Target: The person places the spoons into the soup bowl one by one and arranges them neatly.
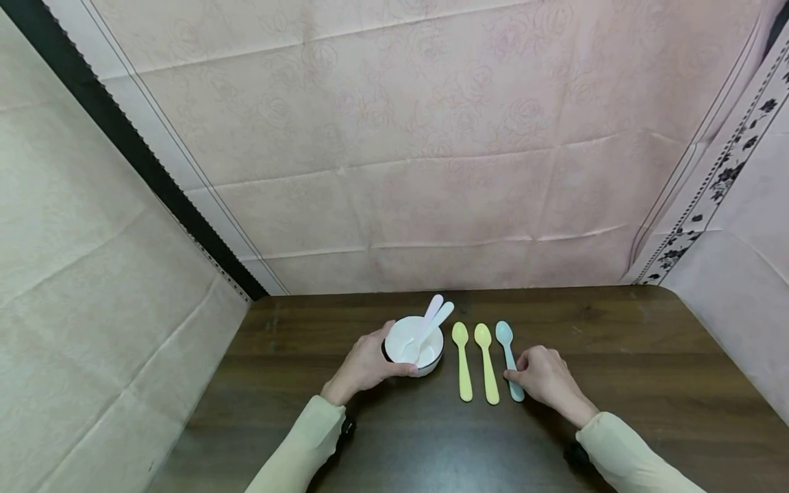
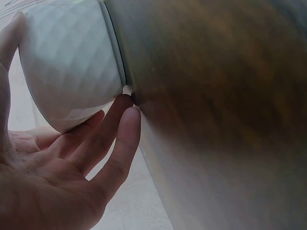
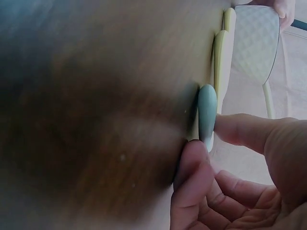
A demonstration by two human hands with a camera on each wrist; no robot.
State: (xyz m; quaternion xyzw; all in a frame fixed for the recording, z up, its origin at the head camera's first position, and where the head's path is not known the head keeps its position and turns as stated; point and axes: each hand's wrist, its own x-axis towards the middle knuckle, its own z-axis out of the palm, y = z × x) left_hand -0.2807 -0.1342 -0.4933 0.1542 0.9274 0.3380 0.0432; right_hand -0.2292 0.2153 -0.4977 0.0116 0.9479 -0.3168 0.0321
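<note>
My left hand (image 1: 368, 359) grips a white bowl (image 1: 402, 337) from its left side, thumb at the near rim. In the left wrist view the bowl (image 2: 72, 57) shows a quilted outer wall, and fingers reach under its base edge. A pale pink spoon (image 1: 434, 305) and a whitish spoon (image 1: 443, 313) lean in the bowl, handles up. On the right, my right hand (image 1: 546, 376) pinches the handle of a light blue spoon (image 1: 504, 335) between thumb and fingers. The right wrist view shows this blue handle (image 3: 207, 108) close against the tabletop.
Two yellow-green spoons, a left one (image 1: 464, 366) and a right one (image 1: 487, 366), lie side by side between bowl and blue spoon. All rest on a dark wooden table (image 1: 296, 424). Pale patterned cloth (image 1: 431, 171) hangs behind the table's far edge and along both sides.
</note>
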